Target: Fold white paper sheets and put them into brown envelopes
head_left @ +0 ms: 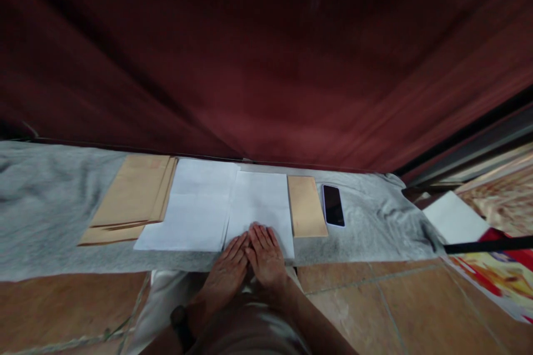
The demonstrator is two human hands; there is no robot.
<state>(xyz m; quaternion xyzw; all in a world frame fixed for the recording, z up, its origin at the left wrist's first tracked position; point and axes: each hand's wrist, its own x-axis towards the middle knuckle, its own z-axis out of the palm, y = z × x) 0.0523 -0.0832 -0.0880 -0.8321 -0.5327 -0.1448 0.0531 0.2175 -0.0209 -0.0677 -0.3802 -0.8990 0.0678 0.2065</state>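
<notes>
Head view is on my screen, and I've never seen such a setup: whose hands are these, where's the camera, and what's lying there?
No machine here: these are a person's bare left hand and right hand. The single picture comes from a camera worn on their head, looking forward and down. On the grey cloth, from left to right, lie what look like brown envelopes, a left sheet and right sheet of white paper, another envelope and a phone. Both hands rest palm-down at the right sheet's near end, grasping nothing.

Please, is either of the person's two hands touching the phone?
No, the left hand and right hand both rest on the white paper, while the phone lies apart on the grey cloth.
</notes>
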